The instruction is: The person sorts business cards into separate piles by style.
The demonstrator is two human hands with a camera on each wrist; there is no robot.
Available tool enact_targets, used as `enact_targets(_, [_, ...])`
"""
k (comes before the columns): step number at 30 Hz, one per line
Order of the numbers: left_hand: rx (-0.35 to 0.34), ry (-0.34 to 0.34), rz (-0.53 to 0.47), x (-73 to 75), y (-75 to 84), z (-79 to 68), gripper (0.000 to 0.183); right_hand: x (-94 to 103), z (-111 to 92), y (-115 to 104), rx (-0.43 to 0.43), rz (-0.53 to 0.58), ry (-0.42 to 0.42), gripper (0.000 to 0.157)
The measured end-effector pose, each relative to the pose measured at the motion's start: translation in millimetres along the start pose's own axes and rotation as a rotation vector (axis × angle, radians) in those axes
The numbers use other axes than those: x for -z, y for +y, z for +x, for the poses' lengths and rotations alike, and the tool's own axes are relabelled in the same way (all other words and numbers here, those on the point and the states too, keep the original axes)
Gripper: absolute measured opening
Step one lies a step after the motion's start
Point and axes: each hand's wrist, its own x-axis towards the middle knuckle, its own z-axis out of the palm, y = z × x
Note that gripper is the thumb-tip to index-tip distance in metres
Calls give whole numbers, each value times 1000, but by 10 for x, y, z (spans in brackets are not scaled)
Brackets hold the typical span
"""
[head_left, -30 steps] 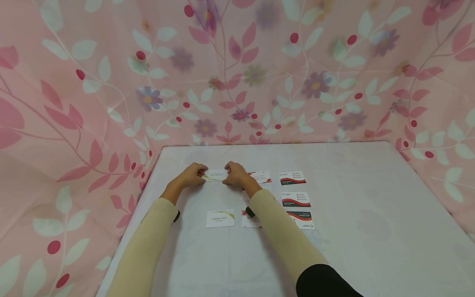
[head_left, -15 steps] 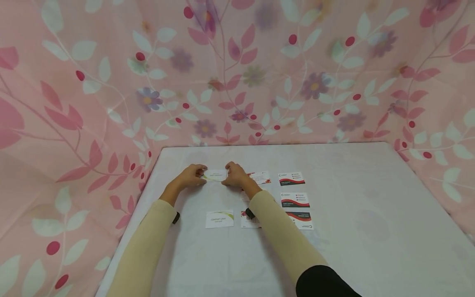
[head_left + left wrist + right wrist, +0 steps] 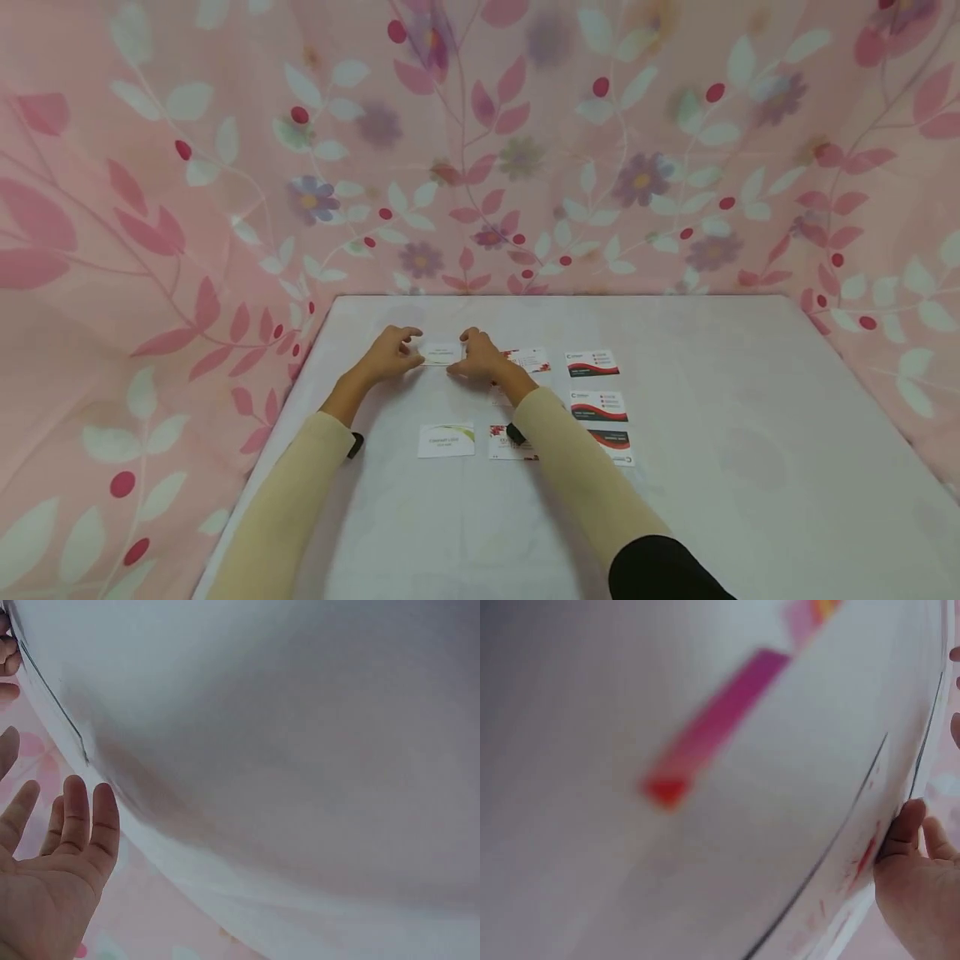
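A white business card (image 3: 441,355) with a pale green curve lies flat at the back left of the table, between both hands. My left hand (image 3: 392,354) is at its left side, fingers spread and fingertips just off the edge. At the card's right edge is my right hand (image 3: 482,358), thumb and forefinger apart near its corners. The left wrist view shows the left hand (image 3: 60,877) with loosely extended fingers. Beside the right hand (image 3: 919,892) in the right wrist view lies a red-flowered card (image 3: 859,866). In the head view, the right hand and forearm partly cover the red-flowered cards (image 3: 531,359).
Another green-curved card (image 3: 446,441) lies nearer the front. Right of it is a red-flowered card (image 3: 504,443). A column of black-and-red cards (image 3: 597,407) stands further right. The white cloth-covered table (image 3: 750,467) meets a pink floral backdrop (image 3: 555,150).
The left hand has let go of the card's left edge and opened its fingers. The right hand has loosened slightly at the right edge. The card stays in nearly the same place.
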Motion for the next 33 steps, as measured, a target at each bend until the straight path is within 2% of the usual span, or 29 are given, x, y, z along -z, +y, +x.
enact_targets(6, [-10,-60,71,-5,65,-154,56,37,-168,-30,73,-61,-27,75])
enact_targets(11, [-19,-67,122,2,107,-282,58,86,-350,-94,144,-132,-46,70])
enact_targets(18, [-54,-113,279,-104,166,-410,59,92,-596,-165,152,-215,-42,66])
enact_targets(20, [-59,-112,281,-122,195,-443,61,89,-650,-181,159,-227,-48,67])
enact_targets(23, [-30,-115,251,-129,238,-492,65,83,-721,-186,157,-266,-55,67])
enact_targets(27, [-19,-180,255,-151,277,-557,71,89,-824,-176,143,-320,-62,71])
enact_targets(31, [-50,-205,269,-171,324,-618,70,98,-930,-169,148,-321,-92,68])
enact_targets(33, [-61,-212,245,-178,357,-643,66,95,-970,-167,149,-311,-112,64])
